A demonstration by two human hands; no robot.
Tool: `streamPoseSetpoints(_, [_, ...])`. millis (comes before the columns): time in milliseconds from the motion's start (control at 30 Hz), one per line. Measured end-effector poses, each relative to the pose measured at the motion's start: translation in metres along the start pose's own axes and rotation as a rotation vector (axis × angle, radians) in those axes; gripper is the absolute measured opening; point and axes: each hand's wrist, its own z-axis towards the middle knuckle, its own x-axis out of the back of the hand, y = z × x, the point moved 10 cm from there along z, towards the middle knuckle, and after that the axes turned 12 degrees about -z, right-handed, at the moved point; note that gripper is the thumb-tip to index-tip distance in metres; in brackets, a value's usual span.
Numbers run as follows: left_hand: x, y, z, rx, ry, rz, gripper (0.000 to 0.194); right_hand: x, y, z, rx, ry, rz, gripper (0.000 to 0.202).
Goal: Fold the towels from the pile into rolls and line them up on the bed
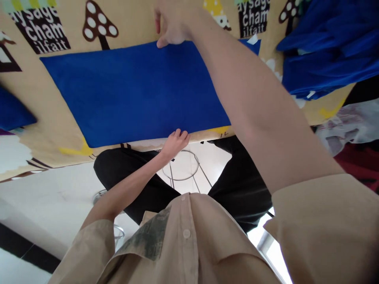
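Blue cloth point(133, 94) spread flat at the near edge of the patterned table point(63, 130), both hands on it.

Right hand point(174, 29) touches the cloth's far side, thumb and forefinger apart; left hand point(177, 142) bends its fingers over the near side, whether pinching I cannot tell; rumpled blue fabric point(328, 51) lies to the right.

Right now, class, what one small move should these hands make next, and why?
Probably a light pinch of the blue cloth's far edge with the right hand: its thumb is already at that edge, the cloth lies flat, and the left hand at the near edge could steady it.
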Motion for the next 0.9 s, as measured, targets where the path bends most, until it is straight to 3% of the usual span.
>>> streamPoseSetpoints(233, [0.047,0.035,-0.033,-0.106,0.200,0.168,0.035,0.029,0.007,-0.026,0.051,0.107,0.073,0.042])
streamPoseSetpoints(467, [0.122,0.065,-0.092,-0.206,0.431,0.265,0.031,0.095,0.020,-0.072,0.075,0.319,0.266,0.035])
streamPoseSetpoints(600, [0.190,0.054,-0.136,-0.103,0.613,0.146,0.032,0.134,0.030,-0.117,0.082,0.443,0.547,0.030])
streamPoseSetpoints(767, [0.295,0.043,-0.192,0.135,1.082,0.186,0.026,0.173,0.034,-0.190,0.184,0.544,0.909,0.020])
streamPoseSetpoints(900, [0.356,0.047,-0.222,0.180,1.327,0.113,0.029,0.200,0.027,-0.255,0.291,0.593,1.043,0.018])
